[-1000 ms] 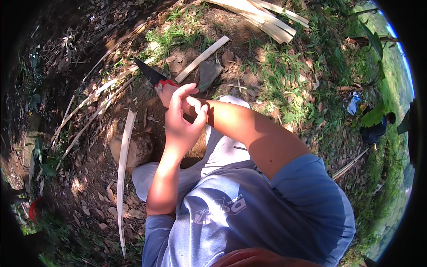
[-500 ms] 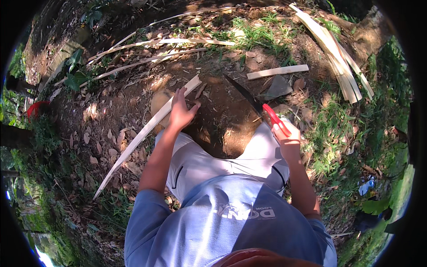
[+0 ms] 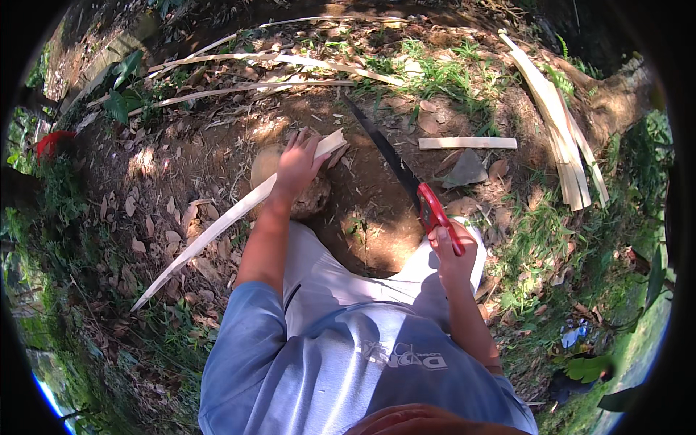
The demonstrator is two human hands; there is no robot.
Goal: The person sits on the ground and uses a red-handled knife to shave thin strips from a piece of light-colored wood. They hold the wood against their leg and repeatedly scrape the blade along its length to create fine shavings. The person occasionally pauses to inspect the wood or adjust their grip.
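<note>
A long pale wooden strip [image 3: 210, 235] slants from the lower left up to its far end on a rounded brown block [image 3: 310, 199], stone or wood I cannot tell. My left hand [image 3: 296, 165] is closed over the strip near that far end, pressing it against the block. In my right hand [image 3: 454, 254], above my right thigh, is the red handle of a handsaw [image 3: 390, 158]. Its dark blade points up and to the left, tip past the strip's end and apart from it.
One short pale strip [image 3: 467, 143] lies ahead to the right, beside a grey flat stone [image 3: 465, 170]. Several long strips [image 3: 554, 123] are bundled at the far right. More thin strips [image 3: 275, 58] stretch across the leafy ground ahead. Something red [image 3: 55, 145] sits far left.
My left hand has gone from stretched fingers to a closer hold on the strip. The saw has come nearer to me, its blade tip swinging left. The whole view has shifted slightly.
</note>
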